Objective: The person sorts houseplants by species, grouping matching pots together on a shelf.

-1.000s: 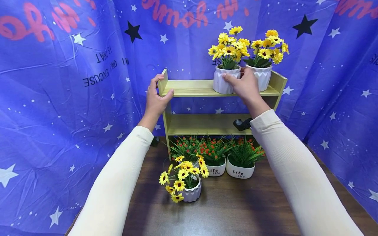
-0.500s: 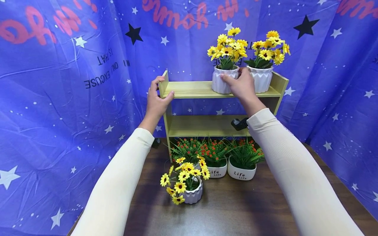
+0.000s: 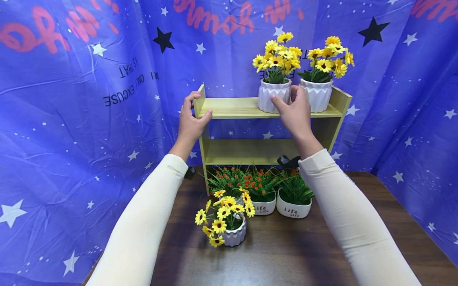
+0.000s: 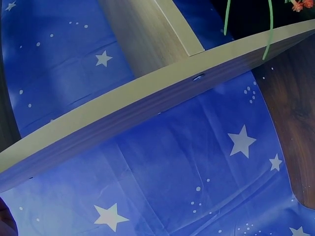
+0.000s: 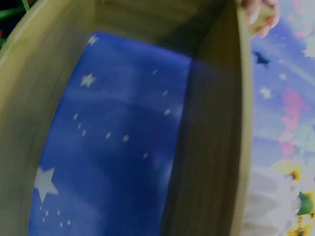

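Observation:
In the head view, my left hand (image 3: 191,121) grips the upper left corner of a light wooden shelf (image 3: 234,104), thumb in front and fingers round the side panel. My right hand (image 3: 296,113) holds the right side of a white fluted pot (image 3: 267,97) of yellow flowers on the top board. Its thumb lies on the pot's front, and the other fingers reach behind, partly hidden. A second white pot (image 3: 317,97) of yellow flowers stands just right of that hand, against the shelf's right end. The right wrist view shows the left hand (image 5: 263,14) at the shelf's far end.
A third white pot (image 3: 234,233) of yellow flowers stands on the dark wooden table (image 3: 279,254) in front. Behind it, white planters (image 3: 293,207) with red-flowered greenery line the bottom of the shelf. The middle board (image 3: 247,151) lies between. A blue star-printed curtain (image 3: 86,159) surrounds everything.
The held pot has shifted slightly left, widening the gap to the right-hand pot. My right wrist and forearm have dropped lower. The left hand keeps its place on the shelf.

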